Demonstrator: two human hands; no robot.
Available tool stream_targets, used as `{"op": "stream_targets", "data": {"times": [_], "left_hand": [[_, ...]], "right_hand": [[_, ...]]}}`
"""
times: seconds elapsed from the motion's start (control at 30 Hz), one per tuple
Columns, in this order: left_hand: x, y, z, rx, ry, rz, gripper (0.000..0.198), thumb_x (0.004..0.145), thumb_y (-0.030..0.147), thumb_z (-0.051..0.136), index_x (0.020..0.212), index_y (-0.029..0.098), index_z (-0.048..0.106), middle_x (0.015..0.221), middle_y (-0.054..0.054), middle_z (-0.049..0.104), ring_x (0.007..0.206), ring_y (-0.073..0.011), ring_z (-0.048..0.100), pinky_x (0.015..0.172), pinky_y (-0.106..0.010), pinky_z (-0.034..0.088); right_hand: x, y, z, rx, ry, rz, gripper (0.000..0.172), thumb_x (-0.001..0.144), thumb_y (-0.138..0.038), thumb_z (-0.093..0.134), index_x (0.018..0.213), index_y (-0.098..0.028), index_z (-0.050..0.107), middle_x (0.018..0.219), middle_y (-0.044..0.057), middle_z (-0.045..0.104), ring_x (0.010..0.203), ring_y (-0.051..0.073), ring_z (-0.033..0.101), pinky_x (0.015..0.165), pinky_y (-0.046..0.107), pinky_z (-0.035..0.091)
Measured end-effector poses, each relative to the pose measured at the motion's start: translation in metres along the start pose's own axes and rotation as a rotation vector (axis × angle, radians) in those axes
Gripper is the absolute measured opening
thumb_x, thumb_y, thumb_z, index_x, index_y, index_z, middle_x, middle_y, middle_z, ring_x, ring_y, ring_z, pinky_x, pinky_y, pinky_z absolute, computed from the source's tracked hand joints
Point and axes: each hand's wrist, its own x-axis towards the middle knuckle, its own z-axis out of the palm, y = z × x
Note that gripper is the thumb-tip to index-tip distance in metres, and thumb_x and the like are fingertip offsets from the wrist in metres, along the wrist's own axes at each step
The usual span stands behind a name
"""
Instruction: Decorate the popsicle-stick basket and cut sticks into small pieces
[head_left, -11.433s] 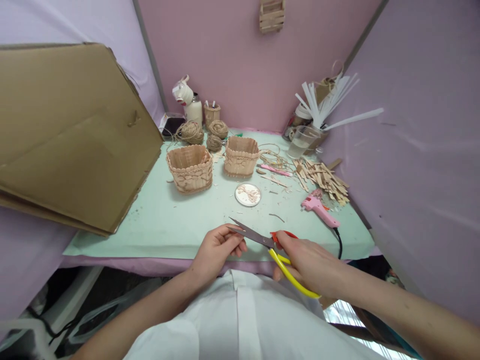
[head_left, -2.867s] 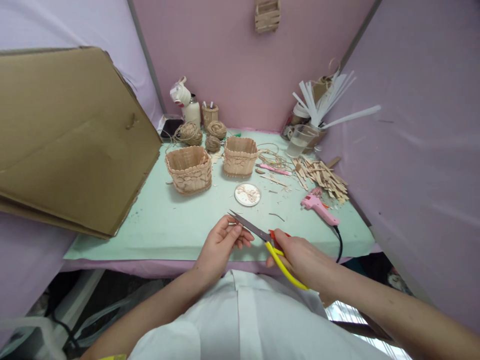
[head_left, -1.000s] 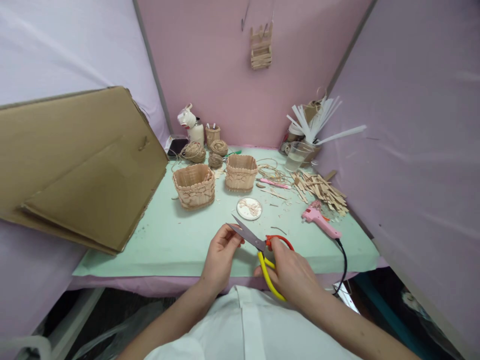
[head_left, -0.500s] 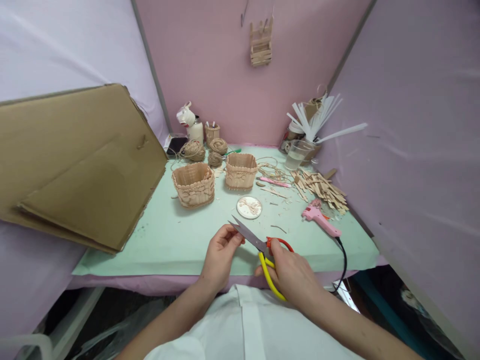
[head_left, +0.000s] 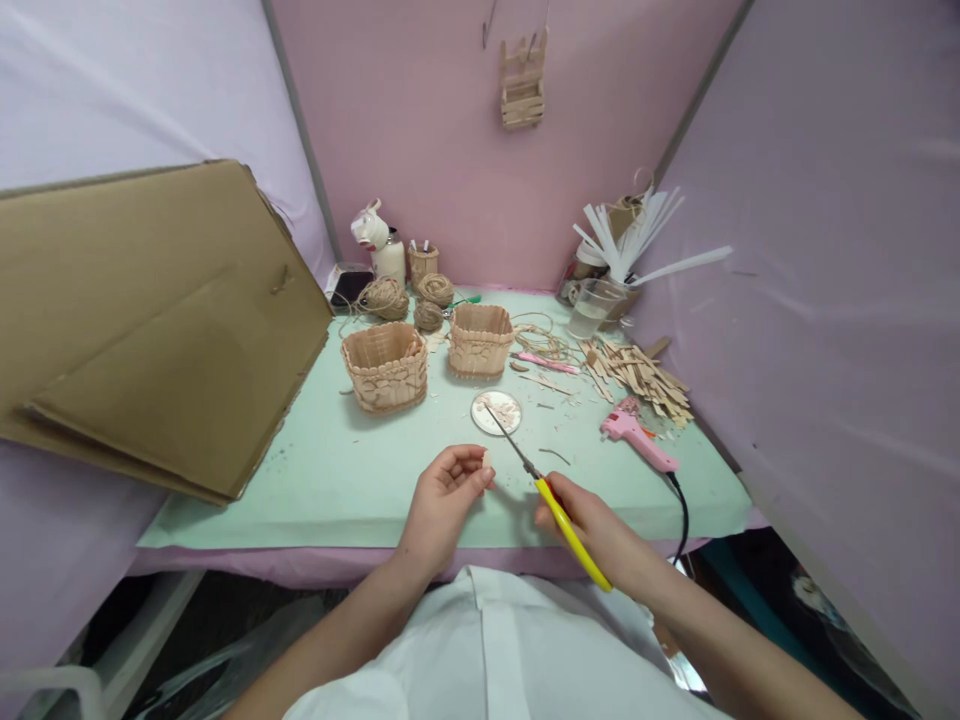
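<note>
Between its thumb and fingers, my left hand (head_left: 448, 500) pinches a small pale wooden piece (head_left: 487, 459) above the front part of the table. My right hand (head_left: 589, 520) is closed round the red and yellow handles of the scissors (head_left: 534, 470). The blades are together and point up and left, their tip over the white round dish (head_left: 496, 412), which holds small pale pieces. Behind the dish stand two small wooden baskets, one to the left (head_left: 385, 372) and one in the middle (head_left: 481, 343).
A pink glue gun (head_left: 637, 438) with a black cord lies right, before a pile of wooden sticks (head_left: 641, 375). Cardboard (head_left: 165, 330) leans at left. Twine balls (head_left: 385, 298), a plastic cup (head_left: 592, 308) and white glue sticks (head_left: 637, 235) stand farther back.
The scissors have closed, turned and moved away from my left hand, with their tip now over the dish. The small piece in my left hand now shows. My right hand has shifted slightly right.
</note>
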Motion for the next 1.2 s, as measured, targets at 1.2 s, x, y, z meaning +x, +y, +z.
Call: {"op": "stream_targets", "data": {"times": [1.2], "left_hand": [[0.001, 0.007, -0.01, 0.096, 0.022, -0.017, 0.014, 0.067, 0.024, 0.064, 0.079, 0.017, 0.068, 0.077, -0.002, 0.065, 0.074, -0.0147, 0.055, 0.068, -0.023, 0.041]], "right_hand": [[-0.002, 0.015, -0.014, -0.784, 0.189, -0.17, 0.044, 0.076, -0.056, 0.052, 0.101, -0.02, 0.046, 0.082, 0.005, 0.061, 0.069, 0.021, 0.059, 0.05, 0.025, 0.027]]}}
